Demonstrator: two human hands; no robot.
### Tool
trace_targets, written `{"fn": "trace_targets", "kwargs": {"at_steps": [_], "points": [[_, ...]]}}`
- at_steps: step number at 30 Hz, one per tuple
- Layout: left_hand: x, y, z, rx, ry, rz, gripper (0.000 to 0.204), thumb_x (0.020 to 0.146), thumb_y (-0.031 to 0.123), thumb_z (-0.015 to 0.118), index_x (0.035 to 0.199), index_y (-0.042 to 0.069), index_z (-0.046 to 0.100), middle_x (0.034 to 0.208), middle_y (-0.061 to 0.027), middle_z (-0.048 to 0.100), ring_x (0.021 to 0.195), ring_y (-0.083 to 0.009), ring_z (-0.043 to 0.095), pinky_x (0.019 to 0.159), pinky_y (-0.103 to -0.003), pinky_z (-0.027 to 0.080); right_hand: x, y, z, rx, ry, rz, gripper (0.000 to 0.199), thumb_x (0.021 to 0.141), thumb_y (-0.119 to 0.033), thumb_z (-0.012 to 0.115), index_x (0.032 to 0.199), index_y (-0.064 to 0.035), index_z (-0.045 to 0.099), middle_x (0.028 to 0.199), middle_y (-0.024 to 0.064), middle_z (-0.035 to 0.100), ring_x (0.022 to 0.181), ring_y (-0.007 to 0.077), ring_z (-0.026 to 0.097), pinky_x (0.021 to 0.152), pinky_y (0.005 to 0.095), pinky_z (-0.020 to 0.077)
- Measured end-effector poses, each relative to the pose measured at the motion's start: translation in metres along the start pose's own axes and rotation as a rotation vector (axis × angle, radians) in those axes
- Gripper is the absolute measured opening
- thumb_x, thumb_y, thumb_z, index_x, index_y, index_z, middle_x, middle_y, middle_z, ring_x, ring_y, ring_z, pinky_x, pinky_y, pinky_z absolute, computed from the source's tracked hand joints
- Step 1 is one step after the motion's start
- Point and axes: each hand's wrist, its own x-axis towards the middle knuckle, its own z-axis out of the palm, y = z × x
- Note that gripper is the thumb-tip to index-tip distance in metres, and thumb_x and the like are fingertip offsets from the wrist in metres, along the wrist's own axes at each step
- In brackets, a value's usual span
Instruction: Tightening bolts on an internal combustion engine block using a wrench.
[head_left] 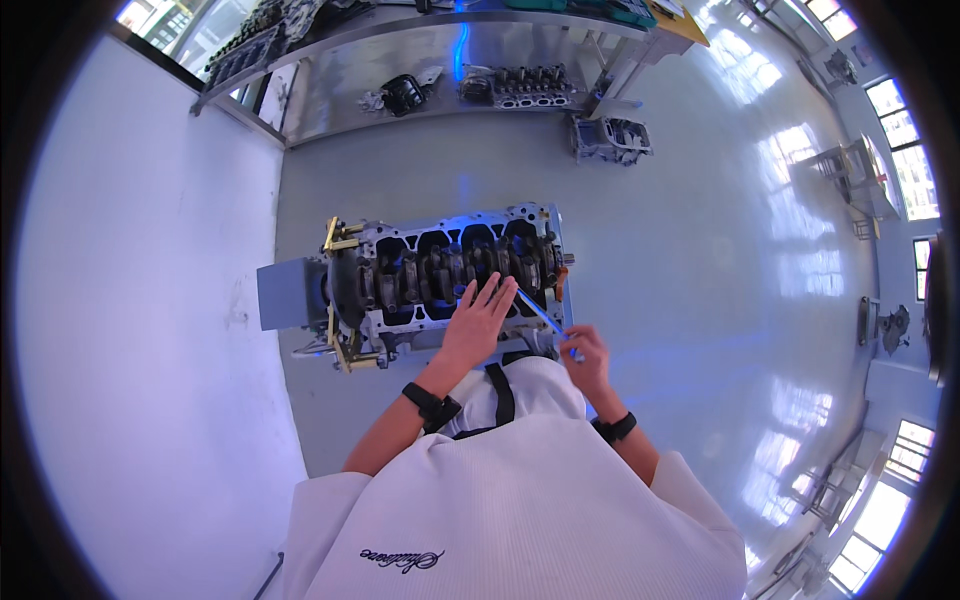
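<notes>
An engine block (pixel 445 270) stands on a stand in front of me, its crankshaft and bearing caps facing up. My left hand (pixel 478 322) rests flat on the block's near edge, fingers spread and pointing toward the crankshaft. My right hand (pixel 585 357) is closed on a thin metal tool (pixel 543 315) whose shaft slants up and left, its tip at the right end of the block near my left fingertips. Both wrists carry black bands.
A grey box (pixel 290 293) is fixed at the stand's left end. A metal workbench (pixel 400 70) at the back holds a cylinder head (pixel 530 88) and other engine parts. Another engine casting (pixel 612 138) lies on the glossy floor. A white wall (pixel 150 300) runs along the left.
</notes>
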Motion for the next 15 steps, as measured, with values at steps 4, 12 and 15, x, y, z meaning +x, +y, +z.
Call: {"fn": "trace_targets", "kwargs": {"at_steps": [4, 12, 15], "points": [[0.006, -0.01, -0.012, -0.019, -0.016, 0.069, 0.061, 0.073, -0.001, 0.046, 0.133, 0.005, 0.033, 0.137, -0.0073, 0.036, 0.129, -0.0254, 0.03, 0.105, -0.043, 0.024, 0.006, -0.033, 0.015, 0.03, -0.537, -0.447, 0.02, 0.068, -0.004, 0.064, 0.087, -0.0046, 0.058, 0.085, 0.0082, 0.058, 0.066, 0.0243, 0.058, 0.06, 0.0332, 0.0496], [-0.015, -0.038, -0.068, -0.525, 0.445, -0.248, 0.039, 0.074, -0.006, 0.045, 0.112, 0.004, 0.052, 0.112, -0.0121, 0.055, 0.105, -0.0276, 0.051, 0.092, -0.035, 0.038, 0.079, -0.085, 0.109, -0.202, -1.087, -0.65, 0.022, 0.073, -0.019, 0.062, 0.09, -0.0057, 0.057, 0.095, 0.0093, 0.058, 0.068, 0.0269, 0.06, 0.059, 0.0359, 0.0493], [-0.041, -0.035, -0.079, -0.628, 0.565, -0.449, 0.031, 0.077, -0.004, 0.046, 0.106, 0.003, 0.054, 0.105, -0.0125, 0.056, 0.094, -0.0276, 0.052, 0.084, -0.032, 0.041, 0.127, -0.1, 0.14, -0.043, -0.989, -0.331, 0.024, 0.072, -0.018, 0.063, 0.088, -0.0024, 0.055, 0.078, 0.0135, 0.06, 0.068, 0.0282, 0.061, 0.059, 0.0364, 0.0486]]}}
